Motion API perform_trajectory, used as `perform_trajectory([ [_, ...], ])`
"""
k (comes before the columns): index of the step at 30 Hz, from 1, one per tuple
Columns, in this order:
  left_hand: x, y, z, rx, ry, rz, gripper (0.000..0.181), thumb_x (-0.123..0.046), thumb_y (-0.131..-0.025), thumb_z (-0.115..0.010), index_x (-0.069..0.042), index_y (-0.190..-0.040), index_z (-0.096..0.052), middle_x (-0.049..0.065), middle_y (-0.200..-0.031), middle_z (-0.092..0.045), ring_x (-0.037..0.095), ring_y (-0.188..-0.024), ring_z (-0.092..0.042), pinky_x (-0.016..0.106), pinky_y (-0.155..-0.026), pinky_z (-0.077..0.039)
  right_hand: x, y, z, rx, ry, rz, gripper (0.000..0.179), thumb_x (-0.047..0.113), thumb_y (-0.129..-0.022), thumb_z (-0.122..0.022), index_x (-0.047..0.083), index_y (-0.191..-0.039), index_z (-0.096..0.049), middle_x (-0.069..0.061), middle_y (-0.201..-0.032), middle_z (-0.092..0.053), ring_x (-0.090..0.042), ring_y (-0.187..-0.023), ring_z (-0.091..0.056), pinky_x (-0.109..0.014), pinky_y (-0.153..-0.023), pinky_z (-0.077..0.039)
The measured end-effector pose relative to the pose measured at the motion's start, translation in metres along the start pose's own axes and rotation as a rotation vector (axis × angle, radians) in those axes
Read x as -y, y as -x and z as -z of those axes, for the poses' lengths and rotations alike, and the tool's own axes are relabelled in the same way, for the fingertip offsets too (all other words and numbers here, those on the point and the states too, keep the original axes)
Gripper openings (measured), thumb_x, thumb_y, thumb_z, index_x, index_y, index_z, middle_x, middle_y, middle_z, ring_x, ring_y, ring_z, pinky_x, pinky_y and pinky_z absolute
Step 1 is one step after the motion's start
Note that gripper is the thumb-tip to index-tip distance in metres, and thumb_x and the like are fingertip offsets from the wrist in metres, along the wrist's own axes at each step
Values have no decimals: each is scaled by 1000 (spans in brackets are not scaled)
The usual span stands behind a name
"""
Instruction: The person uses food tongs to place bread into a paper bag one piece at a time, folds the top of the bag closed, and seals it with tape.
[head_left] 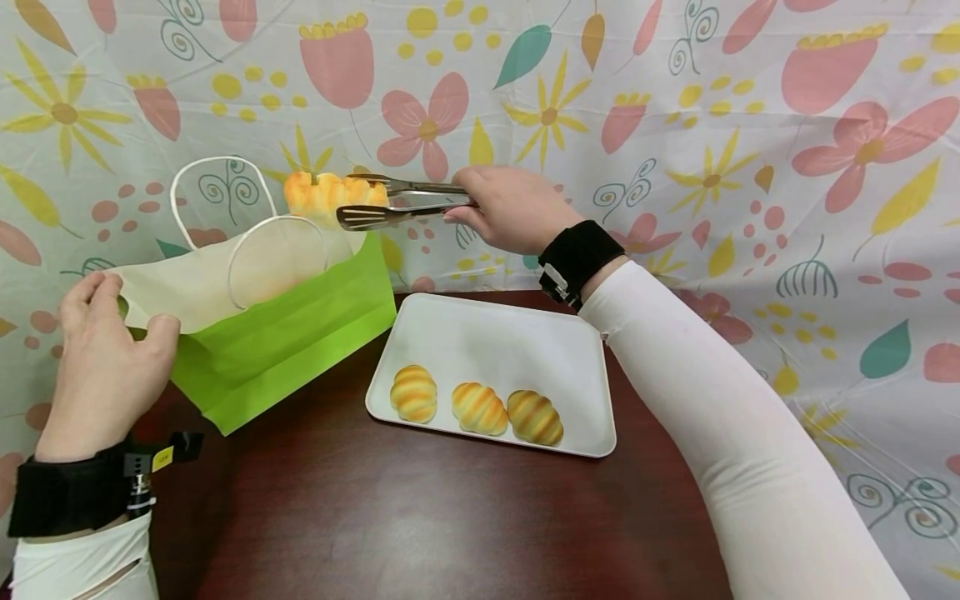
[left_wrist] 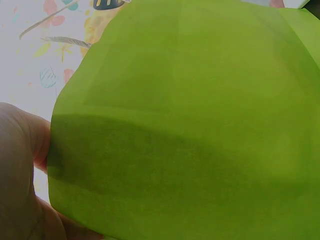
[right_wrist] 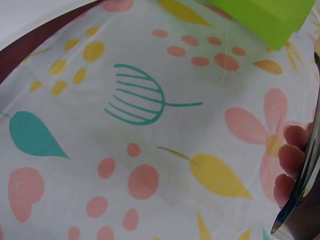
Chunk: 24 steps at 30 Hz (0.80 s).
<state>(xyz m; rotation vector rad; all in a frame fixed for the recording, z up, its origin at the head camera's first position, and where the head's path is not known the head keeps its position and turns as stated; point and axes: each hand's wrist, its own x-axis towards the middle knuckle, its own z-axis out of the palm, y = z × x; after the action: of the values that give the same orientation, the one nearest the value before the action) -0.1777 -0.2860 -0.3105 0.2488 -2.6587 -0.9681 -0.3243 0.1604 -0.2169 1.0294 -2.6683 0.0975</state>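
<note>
My right hand (head_left: 517, 208) grips metal tongs (head_left: 363, 217) with dark slotted tips. Between those tips is a golden, ridged bread loaf (head_left: 317, 193), held over the mouth of a green paper bag (head_left: 300, 321). The bag leans on its base, with a pale inside and white cord handles. At its left end my left hand (head_left: 112, 358) holds the rim, fingers at the far side and thumb at the near side. In the left wrist view, the bag's green side (left_wrist: 190, 125) fills most of the picture. The right wrist view shows fingertips (right_wrist: 291, 159) curled around the tongs' metal arm.
To the right of the bag, a white tray (head_left: 495, 342) lies on the dark wooden table (head_left: 450, 517). Three striped bread rolls (head_left: 480, 408) sit along its near edge. A flower-patterned cloth (head_left: 675, 167) hangs behind the table.
</note>
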Motion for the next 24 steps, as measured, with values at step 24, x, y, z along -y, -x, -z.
perform_trajectory([
  [24, 0, -1, 0, -8, 7, -23, 81, -21, -103, -35, 13, -172, -10, 27, -182, 2, 64, -153, -23, 78, -120, -25, 35, -32, 5, 24, 135, 143, 44, 48, -113, -60, 7, -128, -63, -6, -108, -66, -26, -110, -64, -45, -106, -40],
])
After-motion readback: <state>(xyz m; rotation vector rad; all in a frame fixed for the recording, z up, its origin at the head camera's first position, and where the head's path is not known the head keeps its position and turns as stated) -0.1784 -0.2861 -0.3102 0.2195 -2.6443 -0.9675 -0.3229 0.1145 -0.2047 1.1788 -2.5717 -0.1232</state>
